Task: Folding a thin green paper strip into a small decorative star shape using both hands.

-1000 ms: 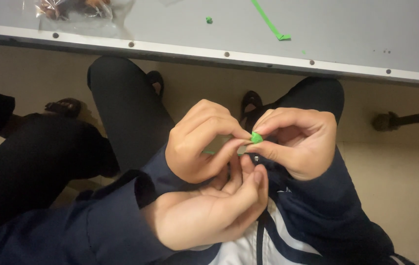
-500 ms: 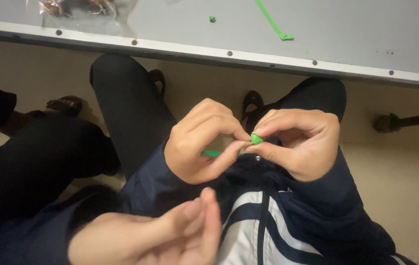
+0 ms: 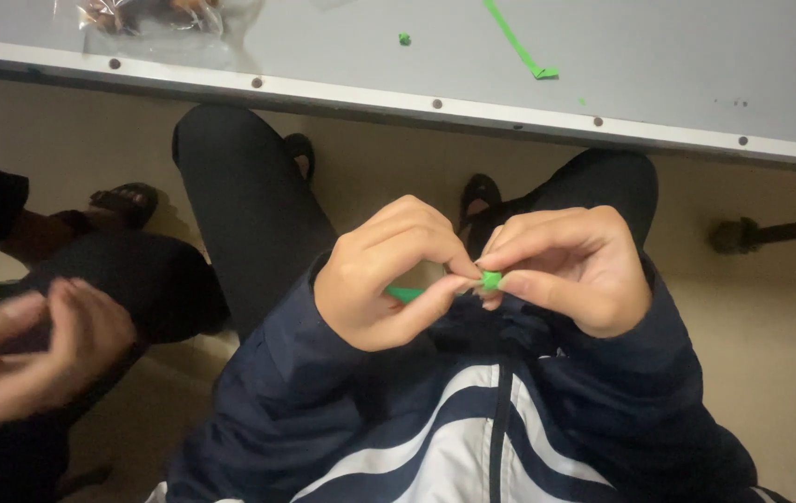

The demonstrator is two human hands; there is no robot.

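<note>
Grey table (image 3: pixel 677 84) w/ a riveted pale edge runs across the top of the head view, beige floor below it, and we're seated w/ our knees under it, dark trousers and a navy-and-white zip jacket (image 3: pixel 472 438) filling the bottom. On the tabletop: a loose green strip (image 3: pixel 512 39), a tiny green scrap (image 3: pixel 404 39) and a clear plastic bag (image 3: pixel 151 14) at the far left edge. Our work sits mid-frame, over the lap: a small folded green piece (image 3: pixel 491 278), w/ a short green tail (image 3: pixel 405 293) poking out under the left thumb. We judge it to be paper or thin ribbon: near weightless, soft, creases easily, not fragile but quick to crush or unfold, and small enough to slip out of a loose pinch. Best hold looks like the folded nub itself, fingertips on its flat faces, w/ the tail left free. Left hand (image 3: pixel 384 275) is curled nearly closed, thumb and forefinger tips pinching the piece from the left, other fingers tucked. Right hand (image 3: pixel 570 270) is likewise almost closed, fingertips meeting the piece from the right, so both hands touch it and each other at the tips. At far left a second person's hand (image 3: pixel 30 354), blurred and loosely curled, holds nothing we can make out; their dark leg and sandal (image 3: pixel 123 200) sit just beside our left knee.
</note>
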